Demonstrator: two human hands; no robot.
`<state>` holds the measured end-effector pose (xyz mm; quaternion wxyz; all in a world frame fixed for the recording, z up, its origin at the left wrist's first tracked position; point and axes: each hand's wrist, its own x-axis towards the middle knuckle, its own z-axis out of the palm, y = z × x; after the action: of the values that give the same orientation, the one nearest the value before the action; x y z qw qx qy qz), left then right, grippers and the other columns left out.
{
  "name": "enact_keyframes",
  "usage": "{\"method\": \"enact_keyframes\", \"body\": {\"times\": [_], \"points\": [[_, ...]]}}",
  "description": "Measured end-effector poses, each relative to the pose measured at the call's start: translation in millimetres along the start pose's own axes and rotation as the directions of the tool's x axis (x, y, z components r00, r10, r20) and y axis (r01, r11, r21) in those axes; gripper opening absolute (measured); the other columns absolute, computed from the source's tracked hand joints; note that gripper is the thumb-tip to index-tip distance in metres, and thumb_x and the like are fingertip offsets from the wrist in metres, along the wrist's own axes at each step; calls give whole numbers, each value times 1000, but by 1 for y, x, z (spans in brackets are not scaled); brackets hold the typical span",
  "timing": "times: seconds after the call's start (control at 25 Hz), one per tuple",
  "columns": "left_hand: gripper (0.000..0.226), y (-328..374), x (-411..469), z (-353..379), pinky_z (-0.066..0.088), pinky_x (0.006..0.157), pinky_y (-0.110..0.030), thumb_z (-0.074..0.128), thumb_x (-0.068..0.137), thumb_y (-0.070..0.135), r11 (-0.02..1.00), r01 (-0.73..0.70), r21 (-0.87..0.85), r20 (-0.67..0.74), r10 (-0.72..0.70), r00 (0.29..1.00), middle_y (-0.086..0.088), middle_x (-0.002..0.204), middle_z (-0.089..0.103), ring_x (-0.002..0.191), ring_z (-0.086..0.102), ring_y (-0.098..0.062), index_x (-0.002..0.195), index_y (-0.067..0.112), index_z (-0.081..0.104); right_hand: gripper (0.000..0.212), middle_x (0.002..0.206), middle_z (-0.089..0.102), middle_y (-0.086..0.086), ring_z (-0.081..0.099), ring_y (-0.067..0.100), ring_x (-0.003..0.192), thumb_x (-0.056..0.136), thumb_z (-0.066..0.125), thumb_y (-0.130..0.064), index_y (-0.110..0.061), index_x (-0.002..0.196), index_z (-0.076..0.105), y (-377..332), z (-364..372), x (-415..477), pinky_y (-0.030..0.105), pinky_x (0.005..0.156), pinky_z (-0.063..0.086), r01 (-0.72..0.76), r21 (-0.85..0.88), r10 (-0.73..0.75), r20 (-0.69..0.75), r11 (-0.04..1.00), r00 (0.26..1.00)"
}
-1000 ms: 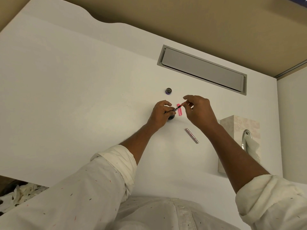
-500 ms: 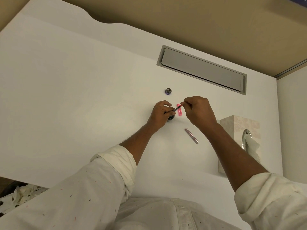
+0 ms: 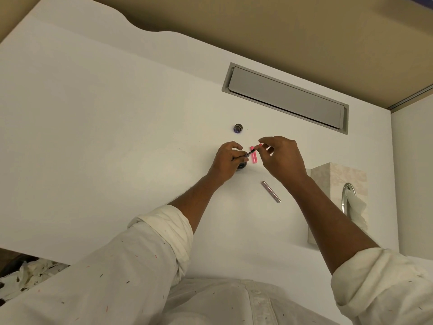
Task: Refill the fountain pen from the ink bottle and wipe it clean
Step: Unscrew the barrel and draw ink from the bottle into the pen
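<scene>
Head view — left hand (image 3: 227, 160), pinch on pen (image 3: 250, 153) over ink bottle (image 3: 241, 167) — right hand (image 3: 281, 158), grip unclear.

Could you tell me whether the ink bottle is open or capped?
Probably open: the round purple cap lies apart on the white desk, beyond the small dark ink bottle by the left hand.

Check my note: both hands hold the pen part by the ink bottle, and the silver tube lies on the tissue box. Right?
Wrong on one point: the head view shows the silver tube lying on the desk, apart from the tissue box. The rest stands.
</scene>
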<state>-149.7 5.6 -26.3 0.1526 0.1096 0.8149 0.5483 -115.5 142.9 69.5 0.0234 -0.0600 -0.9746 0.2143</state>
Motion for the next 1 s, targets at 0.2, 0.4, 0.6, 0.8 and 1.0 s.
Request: {"method": "enact_keyframes", "body": {"times": [0.2,0.4,0.6,0.8,1.0], "points": [[20,0,0,1,37,91,-23,64,83,10,1000,5,0,0,-5,1000,-16,116,59,113,49,-26,98,-1,71,16,86,73,10,63,24,76,89,58,-14,-10,93,73,3,1,1,38,71,52,49,-14,-49,12,999,999],[18,0,-1,-1,38,95,-28,64,83,9,1000,-14,4,2,14,1000,-16,115,59,112,49,-26,97,0,72,24,73,68,11,56,25,66,91,57,-21,-4,78,69,1,3,4,39,61,48,27,-49,-24,45,998,999],[19,0,0,0,37,93,-26,64,83,11,1000,2,1,1,-2,1000,-15,115,59,113,49,-26,97,0,72,26,70,64,7,48,21,60,91,56,-28,-15,69,59,1,3,5,28,55,34,-8,-106,11,29,994,1000],[19,-1,1,0,38,93,-27,64,83,11,1000,11,-4,7,-11,1000,-15,115,58,113,48,-25,97,0,72,23,90,71,0,59,13,72,89,61,-29,-14,105,69,-1,2,0,30,70,50,-46,-4,46,-6,999,999],[19,-1,0,1,40,94,-29,64,82,10,1000,-2,-17,-4,2,1000,-16,114,59,111,50,-27,96,0,72,16,84,73,10,62,26,75,89,56,-10,-8,91,72,0,0,0,38,70,52,52,-2,-52,-4,999,999]]}}
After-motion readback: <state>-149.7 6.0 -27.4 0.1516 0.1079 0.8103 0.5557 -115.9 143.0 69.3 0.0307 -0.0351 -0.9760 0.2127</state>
